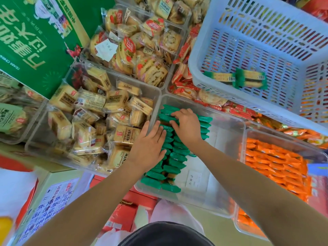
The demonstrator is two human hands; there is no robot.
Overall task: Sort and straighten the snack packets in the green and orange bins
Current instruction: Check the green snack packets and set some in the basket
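A clear bin (pixel 229 132) holds two rows of green snack packets (pixel 175 158) along its left side; its right half shows only a small white label. My left hand (pixel 150 144) lies flat on the left row, fingers straight and pressing down. My right hand (pixel 186 125) rests on the far end of the rows, its fingers bent over the packets near the back. To the right, another clear bin (pixel 252 134) is packed with orange snack packets (pixel 276 164) in rows.
A white slatted basket (pixel 230 96) at the upper right holds two green-ended packets (pixel 236 79). Clear bins of yellow biscuit packs (pixel 99 121) sit to the left, red packets (pixel 184 89) behind. A green carton (pixel 35 41) stands at the upper left.
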